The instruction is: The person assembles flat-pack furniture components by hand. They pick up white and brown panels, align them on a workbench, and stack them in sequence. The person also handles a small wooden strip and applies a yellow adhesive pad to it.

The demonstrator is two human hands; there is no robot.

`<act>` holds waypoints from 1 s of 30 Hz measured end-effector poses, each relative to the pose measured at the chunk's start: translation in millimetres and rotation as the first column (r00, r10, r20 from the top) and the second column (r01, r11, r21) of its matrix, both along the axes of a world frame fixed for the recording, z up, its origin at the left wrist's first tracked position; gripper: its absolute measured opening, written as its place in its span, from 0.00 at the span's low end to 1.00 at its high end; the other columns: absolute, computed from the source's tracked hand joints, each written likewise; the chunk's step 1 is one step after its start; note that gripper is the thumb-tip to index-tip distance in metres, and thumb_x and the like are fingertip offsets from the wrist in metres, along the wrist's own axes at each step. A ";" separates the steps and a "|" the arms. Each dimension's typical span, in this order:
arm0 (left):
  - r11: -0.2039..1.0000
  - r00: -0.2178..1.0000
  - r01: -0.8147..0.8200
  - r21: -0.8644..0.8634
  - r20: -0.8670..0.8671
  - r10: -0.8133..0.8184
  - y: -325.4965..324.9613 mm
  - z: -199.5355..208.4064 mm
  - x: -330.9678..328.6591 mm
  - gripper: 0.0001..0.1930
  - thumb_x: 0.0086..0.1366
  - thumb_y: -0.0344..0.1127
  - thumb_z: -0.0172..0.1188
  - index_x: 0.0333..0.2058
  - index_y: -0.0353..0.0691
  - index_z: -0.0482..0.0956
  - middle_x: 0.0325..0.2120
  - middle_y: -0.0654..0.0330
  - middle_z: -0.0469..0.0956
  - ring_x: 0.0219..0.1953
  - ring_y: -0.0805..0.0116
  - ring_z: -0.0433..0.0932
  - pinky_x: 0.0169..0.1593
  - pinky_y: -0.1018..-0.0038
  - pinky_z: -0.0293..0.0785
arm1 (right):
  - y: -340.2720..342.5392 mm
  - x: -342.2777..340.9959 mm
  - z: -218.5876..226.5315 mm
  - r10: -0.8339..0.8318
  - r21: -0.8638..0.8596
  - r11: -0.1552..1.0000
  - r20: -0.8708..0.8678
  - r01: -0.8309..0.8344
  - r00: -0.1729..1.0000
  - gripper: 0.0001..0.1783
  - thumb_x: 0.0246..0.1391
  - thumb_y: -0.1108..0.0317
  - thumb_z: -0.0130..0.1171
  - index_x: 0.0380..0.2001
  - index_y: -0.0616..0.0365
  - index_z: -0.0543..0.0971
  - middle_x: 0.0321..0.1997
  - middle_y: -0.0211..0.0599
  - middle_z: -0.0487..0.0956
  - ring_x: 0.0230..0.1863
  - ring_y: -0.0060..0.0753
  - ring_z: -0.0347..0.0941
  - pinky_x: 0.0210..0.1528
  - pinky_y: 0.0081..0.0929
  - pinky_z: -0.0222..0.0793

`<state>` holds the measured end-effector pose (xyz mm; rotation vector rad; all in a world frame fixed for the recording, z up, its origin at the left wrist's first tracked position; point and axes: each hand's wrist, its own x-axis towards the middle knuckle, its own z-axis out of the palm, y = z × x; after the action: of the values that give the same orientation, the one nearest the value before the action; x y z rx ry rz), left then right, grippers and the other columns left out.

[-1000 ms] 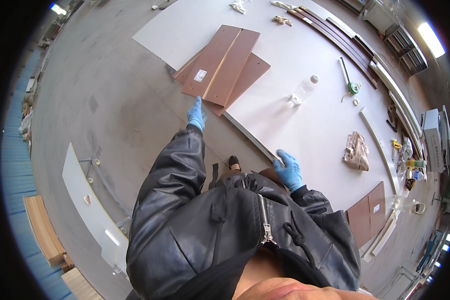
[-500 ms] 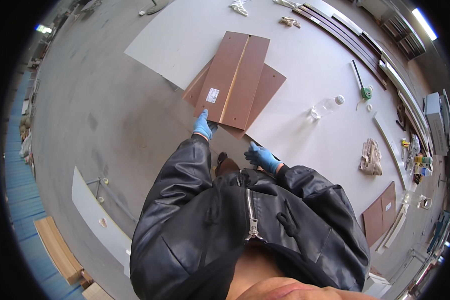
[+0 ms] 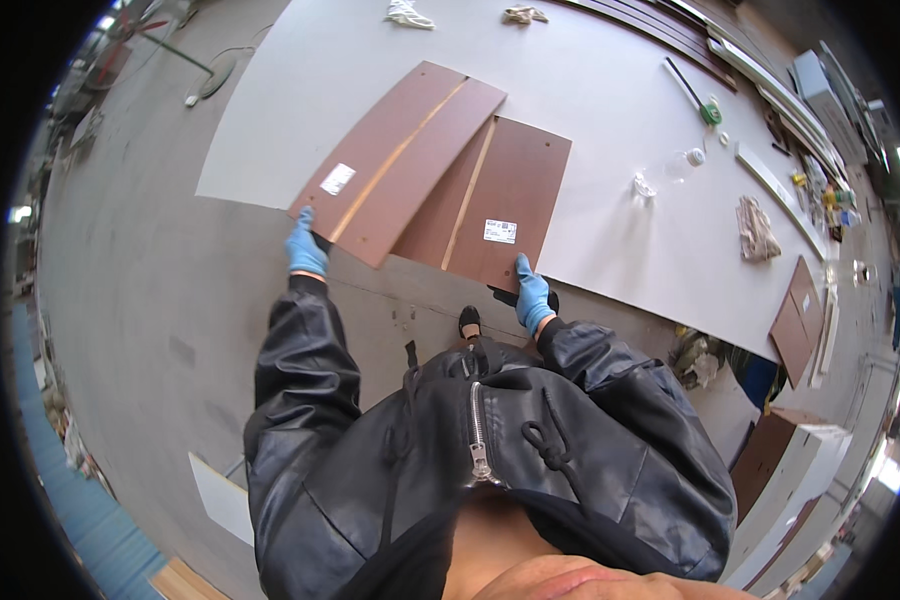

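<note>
The right board [image 3: 515, 190], brown with a pale lengthwise stripe, lay at an angle on the white surface [image 3: 270, 120], its near end past the surface's edge. The left board [image 3: 410, 165], of the same brown and striped too, lay slantwise to the left of the right board and covered part of its left side; whether it touched all along or was partly raised could not be told.

The left hand [image 3: 305, 247], blue-gloved, pinched the left board's near end, left of the right board, its thumb on the upper face and its other fingers hidden. The right hand [image 3: 533, 295] pinched the right board's own near end likewise, thumb on top below the paper label [image 3: 500, 231].

The step in hand seemed to be handling the two boards at once — one to each hand. From there, a move would call for both pinches to hold firm and for the overlapping faces not to scrape.

A clear bottle [image 3: 678, 168] lay to the right of the right board, with a green tape measure [image 3: 711, 112] farther off that way — both well apart from it.
</note>
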<state>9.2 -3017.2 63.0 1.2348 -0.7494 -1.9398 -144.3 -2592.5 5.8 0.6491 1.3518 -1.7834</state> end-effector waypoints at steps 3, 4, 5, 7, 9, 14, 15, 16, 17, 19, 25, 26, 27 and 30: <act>0.999 0.995 -0.021 0.042 0.097 0.016 -76.4 -16.1 1.1 0.20 0.62 0.36 0.70 0.51 0.35 0.78 0.46 0.55 0.82 0.45 0.59 0.82 0.50 0.61 0.79 | 18.2 7.7 10.8 0.042 0.144 0.989 -0.193 -0.014 0.980 0.30 0.56 0.45 0.66 0.44 0.67 0.80 0.39 0.39 0.82 0.37 0.30 0.79 0.40 0.31 0.77; 0.999 0.995 0.043 0.028 0.083 -0.046 -93.5 -21.7 2.8 0.22 0.64 0.38 0.67 0.53 0.36 0.77 0.49 0.55 0.81 0.47 0.58 0.81 0.53 0.61 0.77 | 26.1 10.9 18.9 0.034 0.145 0.989 -0.196 -0.005 0.980 0.30 0.56 0.45 0.66 0.43 0.67 0.80 0.38 0.39 0.82 0.36 0.29 0.78 0.40 0.29 0.76; 0.991 0.986 0.134 0.029 0.097 -0.136 -104.4 -27.1 4.2 0.23 0.67 0.42 0.63 0.56 0.36 0.75 0.52 0.55 0.79 0.50 0.57 0.79 0.56 0.60 0.74 | 37.3 17.0 29.8 0.039 0.094 0.995 -0.230 -0.018 0.972 0.31 0.56 0.46 0.66 0.43 0.69 0.80 0.36 0.39 0.82 0.34 0.27 0.78 0.41 0.27 0.76; 0.976 0.968 0.201 0.080 0.139 -0.210 -113.4 -34.7 3.9 0.27 0.71 0.48 0.55 0.60 0.36 0.71 0.57 0.54 0.76 0.55 0.55 0.76 0.60 0.57 0.71 | 52.6 26.5 53.1 0.106 0.214 0.975 -0.229 -0.056 0.968 0.30 0.56 0.47 0.67 0.42 0.70 0.80 0.36 0.39 0.83 0.33 0.27 0.78 0.39 0.28 0.76; 0.957 0.964 0.208 0.204 0.123 -0.235 -105.1 -37.9 1.0 0.28 0.72 0.50 0.48 0.63 0.37 0.69 0.60 0.54 0.73 0.59 0.53 0.74 0.64 0.55 0.69 | 70.7 38.0 79.1 0.093 0.247 0.968 -0.225 -0.036 0.970 0.28 0.55 0.49 0.68 0.40 0.69 0.81 0.35 0.38 0.83 0.33 0.27 0.78 0.38 0.27 0.76; 0.822 0.737 0.308 -0.478 0.667 0.112 -25.2 -23.3 -25.2 0.16 0.67 0.45 0.59 0.31 0.37 0.82 0.28 0.57 0.80 0.26 0.63 0.78 0.32 0.65 0.79 | 128.3 59.2 132.4 0.121 0.328 0.944 -0.239 -0.037 0.963 0.26 0.56 0.52 0.68 0.39 0.69 0.81 0.37 0.39 0.84 0.35 0.27 0.79 0.40 0.27 0.76; 0.830 0.737 0.447 -0.334 0.664 -0.129 -10.0 -18.6 -32.7 0.19 0.69 0.49 0.58 0.25 0.41 0.75 0.23 0.63 0.75 0.22 0.70 0.72 0.26 0.68 0.72 | 139.0 63.0 137.4 0.153 0.357 0.932 -0.246 -0.057 0.957 0.26 0.55 0.51 0.68 0.38 0.69 0.82 0.36 0.38 0.84 0.35 0.26 0.79 0.39 0.27 0.76; 0.857 0.791 0.450 -0.252 0.557 -0.251 33.4 -22.0 -40.6 0.21 0.69 0.53 0.59 0.23 0.44 0.71 0.19 0.67 0.71 0.20 0.74 0.67 0.27 0.73 0.68 | 153.8 66.4 145.8 0.197 0.383 0.920 -0.251 -0.090 0.948 0.26 0.55 0.50 0.69 0.36 0.68 0.82 0.35 0.37 0.84 0.35 0.26 0.79 0.38 0.27 0.75; 0.774 0.762 0.633 -0.029 0.198 -0.616 65.5 -19.1 -40.8 0.23 0.69 0.59 0.57 0.34 0.42 0.76 0.25 0.64 0.77 0.26 0.70 0.74 0.35 0.72 0.73 | 167.1 70.6 151.3 0.179 0.347 0.935 -0.268 -0.078 0.947 0.26 0.54 0.49 0.69 0.36 0.67 0.83 0.35 0.36 0.84 0.35 0.26 0.79 0.38 0.27 0.75; 0.546 0.549 0.832 0.100 -0.011 -0.835 138.5 -22.4 -41.6 0.37 0.68 0.66 0.53 0.59 0.36 0.71 0.48 0.55 0.80 0.51 0.60 0.78 0.55 0.67 0.72 | 182.6 77.5 157.6 0.119 0.358 0.934 -0.293 -0.006 0.949 0.26 0.54 0.49 0.69 0.37 0.67 0.83 0.34 0.36 0.84 0.34 0.26 0.79 0.39 0.26 0.74; 0.424 0.423 0.899 0.114 0.035 -0.906 266.4 -3.2 -97.8 0.41 0.70 0.66 0.50 0.66 0.36 0.63 0.63 0.54 0.68 0.63 0.60 0.69 0.66 0.63 0.65 | 286.5 90.1 185.4 -0.046 0.236 0.963 -0.341 0.133 0.939 0.23 0.54 0.54 0.71 0.38 0.67 0.83 0.33 0.35 0.84 0.34 0.23 0.79 0.38 0.23 0.75; 0.417 0.417 0.908 0.048 0.011 -0.909 289.0 -1.9 -105.1 0.40 0.70 0.65 0.50 0.66 0.37 0.64 0.63 0.55 0.69 0.64 0.61 0.69 0.66 0.63 0.65 | 305.3 92.7 185.1 -0.071 0.213 0.965 -0.354 0.155 0.933 0.23 0.54 0.54 0.71 0.38 0.67 0.83 0.33 0.34 0.84 0.34 0.23 0.78 0.38 0.23 0.75; 0.411 0.411 0.912 -0.018 -0.016 -0.912 315.5 -1.5 -111.3 0.39 0.70 0.64 0.50 0.66 0.38 0.64 0.63 0.56 0.69 0.64 0.62 0.68 0.66 0.63 0.66 | 324.2 95.2 183.3 -0.094 0.195 0.965 -0.369 0.176 0.925 0.23 0.54 0.54 0.71 0.38 0.67 0.83 0.33 0.34 0.84 0.34 0.23 0.78 0.38 0.23 0.75; 0.280 0.278 0.960 -0.001 -0.125 -0.953 395.1 7.8 -134.2 0.34 0.71 0.60 0.51 0.65 0.41 0.67 0.63 0.58 0.70 0.63 0.61 0.68 0.66 0.63 0.66 | 384.8 93.6 174.5 -0.111 0.207 0.955 -0.411 0.211 0.905 0.22 0.56 0.54 0.70 0.38 0.67 0.84 0.32 0.33 0.84 0.33 0.21 0.78 0.36 0.22 0.74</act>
<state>-125.0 -2622.1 70.8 0.6472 -1.6675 -2.9891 -50.7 -2207.6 180.3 0.5615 1.8654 -1.9702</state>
